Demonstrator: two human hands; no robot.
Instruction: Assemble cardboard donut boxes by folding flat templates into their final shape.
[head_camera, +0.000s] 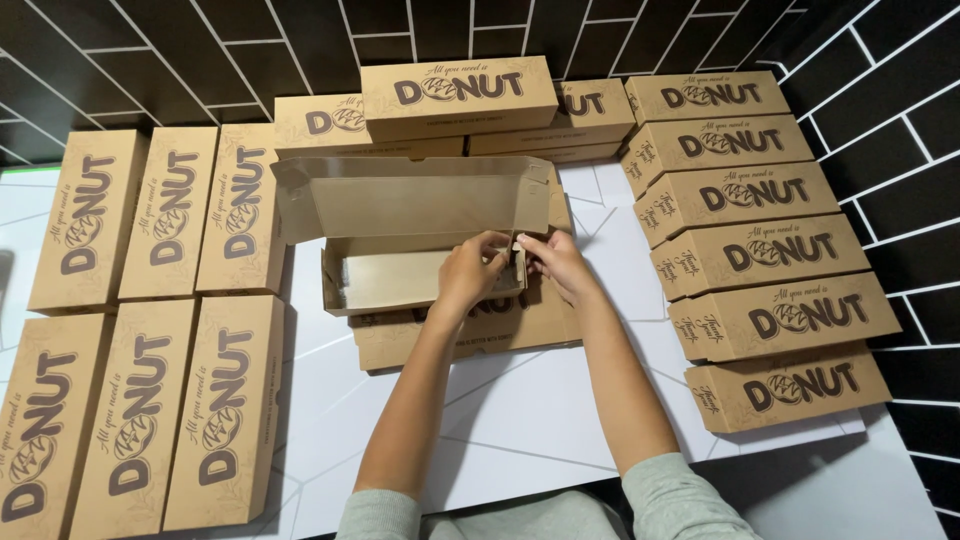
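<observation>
Head view, looking down on a white table (520, 420) set against black tiled walls (200, 50). At centre lies an open long cardboard box (400, 270), brown outside and pale inside, its lid (410, 200) raised and leaning back toward the far wall. The box rests partly on a flat, printed box blank (470, 335) lying on the table beneath it. Both hands meet at the right end of the open box: the left hand (468, 270) has its fingers curled over the end wall, thumb and fingertips pinching a small flap (518, 262); the right hand (555, 262) grips the same end from the outside, fingers bent and closed on the cardboard. The two hands almost touch. Grey sleeves (690, 510) show at the lower edge. Closed boxes of the same kind surround the work: a row of three (160, 220) at the far left, lying lengthwise, with three more (130, 420) just in front of them; a stack (460, 100) behind the open box along the far wall; and a column of six (760, 250) at the right, lying crosswise, side by side, from the wall toward the near table edge.
</observation>
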